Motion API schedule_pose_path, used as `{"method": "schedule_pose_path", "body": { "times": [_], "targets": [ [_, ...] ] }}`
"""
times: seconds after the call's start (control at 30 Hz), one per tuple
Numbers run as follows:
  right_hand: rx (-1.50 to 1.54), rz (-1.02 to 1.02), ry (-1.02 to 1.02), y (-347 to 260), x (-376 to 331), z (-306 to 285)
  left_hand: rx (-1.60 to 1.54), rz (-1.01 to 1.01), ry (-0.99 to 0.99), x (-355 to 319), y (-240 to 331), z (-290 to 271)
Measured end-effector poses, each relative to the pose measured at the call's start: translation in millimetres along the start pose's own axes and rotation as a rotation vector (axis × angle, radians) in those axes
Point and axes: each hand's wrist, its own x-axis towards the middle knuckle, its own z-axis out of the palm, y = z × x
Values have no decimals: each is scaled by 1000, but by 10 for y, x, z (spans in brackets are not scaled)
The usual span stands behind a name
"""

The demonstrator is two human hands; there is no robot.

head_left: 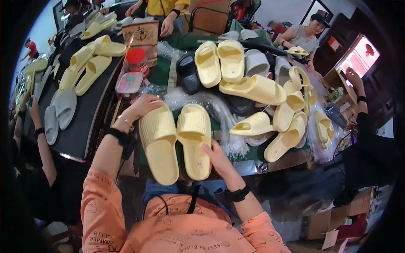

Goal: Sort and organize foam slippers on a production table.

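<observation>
Two pale yellow slide sandals lie side by side in front of me, soles toward my body. My left hand (141, 107) grips the strap end of the left slipper (160, 145). My right hand (217, 158) holds the heel edge of the right slipper (195, 139). Both slippers rest over a crinkled clear plastic bag (202, 101) on the green-covered table (162, 71). My sleeves are orange, and each wrist has a dark band.
A heap of yellow, white and black slippers (253, 88) covers the table beyond. A red-lidded jar (137, 61) and a small tin (128, 82) stand at the left. A dark conveyor (82, 114) carries more slippers. Other people work around the table.
</observation>
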Motion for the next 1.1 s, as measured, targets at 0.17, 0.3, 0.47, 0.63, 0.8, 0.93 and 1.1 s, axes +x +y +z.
{"method": "schedule_pose_path", "body": {
  "times": [0.17, 0.3, 0.47, 0.63, 0.8, 0.93, 1.1],
  "targets": [
    [-453, -105, 169, -386, -392, -56, 479, 147, 450, -96, -15, 325],
    [-812, -373, 415, -557, -659, -320, 236, 316, 541, -397, 517, 556],
    [-1194, -79, 498, -475, -607, -438, -258, 167, 35, -754, 960, 1085],
    [-1225, -167, 484, -236, -520, -455, -313, 155, -129, -709, 1130, 1438],
    [-1201, -186, 484, -393, -623, -488, -284, 199, -85, -674, 1204, 1667],
    [-1305, -343, 578, -481, -728, -470, -148, 328, 9, -660, 1290, 1795],
    [-1084, -603, 403, -877, -908, -118, -42, 605, 176, -740, 1497, 1752]
  ]
}}
